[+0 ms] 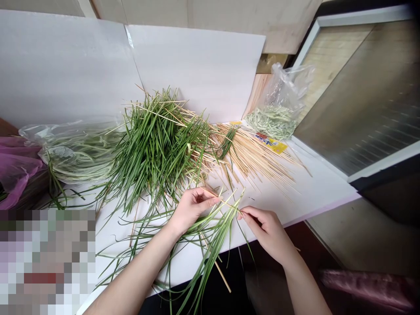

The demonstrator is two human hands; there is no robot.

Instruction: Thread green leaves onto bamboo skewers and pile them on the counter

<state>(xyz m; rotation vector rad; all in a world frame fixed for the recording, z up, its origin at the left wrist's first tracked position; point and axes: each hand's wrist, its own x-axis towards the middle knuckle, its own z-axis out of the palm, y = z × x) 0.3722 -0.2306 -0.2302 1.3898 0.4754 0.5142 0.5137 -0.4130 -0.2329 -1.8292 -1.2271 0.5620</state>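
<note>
My left hand [193, 211] pinches a thin bamboo skewer [211, 193] and some long green leaves between thumb and fingertips. My right hand [268, 232] faces it from the right, its fingertips pinching green leaf blades [238, 209] close to the skewer's tip. A loose bunch of leaves [206, 234] hangs below both hands over the table's front edge, with another skewer [223, 276] poking out beneath it. Behind my hands lie a large heap of green leaves [157, 148] and a fan of bamboo skewers [252, 157].
A white table [315, 192] carries everything, and a white board [197, 65] stands behind it. Clear plastic bags of greens lie at left [77, 153] and back right [278, 103]. Yellow packaging [269, 142] lies under the skewers. Pink plastic [16, 168] sits far left.
</note>
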